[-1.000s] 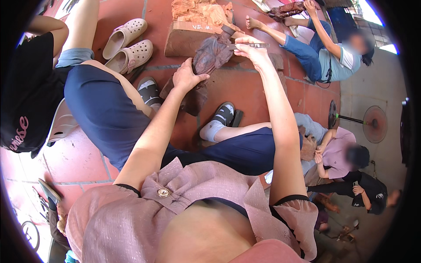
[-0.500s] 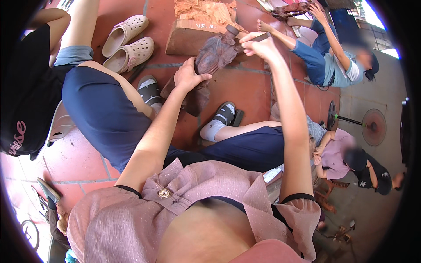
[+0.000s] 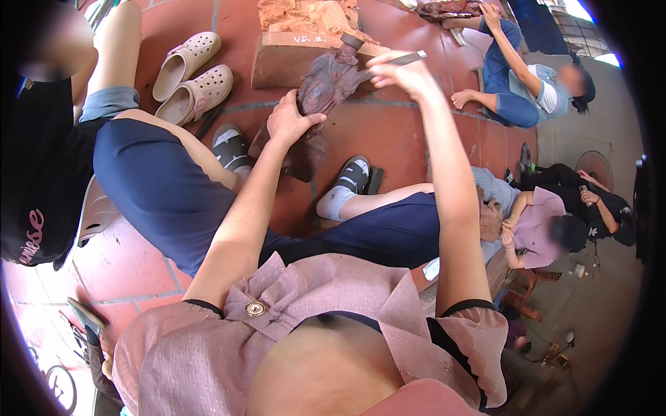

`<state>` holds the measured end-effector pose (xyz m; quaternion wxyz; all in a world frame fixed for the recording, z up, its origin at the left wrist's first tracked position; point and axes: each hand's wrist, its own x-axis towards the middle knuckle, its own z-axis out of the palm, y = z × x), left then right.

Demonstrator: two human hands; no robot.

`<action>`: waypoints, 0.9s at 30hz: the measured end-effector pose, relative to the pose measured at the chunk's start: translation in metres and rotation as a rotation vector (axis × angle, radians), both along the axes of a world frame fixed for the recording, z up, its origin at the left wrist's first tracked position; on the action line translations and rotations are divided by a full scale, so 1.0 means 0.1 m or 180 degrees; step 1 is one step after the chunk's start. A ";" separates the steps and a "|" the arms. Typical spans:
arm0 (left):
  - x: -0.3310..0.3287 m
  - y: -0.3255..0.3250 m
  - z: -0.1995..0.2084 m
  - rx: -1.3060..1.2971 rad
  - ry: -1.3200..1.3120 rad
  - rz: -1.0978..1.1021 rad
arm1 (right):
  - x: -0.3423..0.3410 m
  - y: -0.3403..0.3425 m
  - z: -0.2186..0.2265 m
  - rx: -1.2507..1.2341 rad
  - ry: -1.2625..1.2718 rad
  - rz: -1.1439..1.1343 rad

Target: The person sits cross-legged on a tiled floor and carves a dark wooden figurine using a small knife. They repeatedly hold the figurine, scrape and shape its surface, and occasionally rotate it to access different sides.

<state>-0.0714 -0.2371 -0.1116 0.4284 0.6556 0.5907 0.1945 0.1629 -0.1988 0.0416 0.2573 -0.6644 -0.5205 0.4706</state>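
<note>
A dark brown carved wooden figure [image 3: 327,82] stands tilted between my feet, its narrow upper end leaning away to the right. My left hand [image 3: 291,119] is closed round its lower left side, thumb toward me. In my right hand [image 3: 401,73], slightly blurred, is a narrow flat dark tool [image 3: 411,59] with a pale outer end. Its other end reaches the figure's right side; I cannot tell whether it touches. The tool's exact kind is unclear. Beneath the figure lies a dark block-like piece [image 3: 305,156], partly hidden.
Beyond the figure sits a wooden block [image 3: 284,62] with an orange-toned carving [image 3: 312,17] on top. Beige clogs [image 3: 201,93] lie on the red tile floor [image 3: 374,159]. One person sits close at left; others sit at right, one handling a dark carving [image 3: 451,10].
The view has shifted slightly. My right hand and the tool have turned, showing the pale end. At right, a seated person's leg has moved and a person in black stands before the fan.
</note>
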 end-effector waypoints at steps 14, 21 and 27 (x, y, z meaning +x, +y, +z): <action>-0.08 0.08 -0.12 0.0297 -0.0536 0.0156 | 0.03 0.10 -0.24 0.0093 0.0551 -0.0276; 0.04 0.03 -0.20 0.0194 -0.0850 -0.0022 | -0.19 -0.23 -0.07 0.0098 0.0190 -0.0220; 0.04 0.00 -0.07 0.0108 -0.0240 -0.0067 | 0.21 -0.15 0.06 0.0635 0.0293 -0.0950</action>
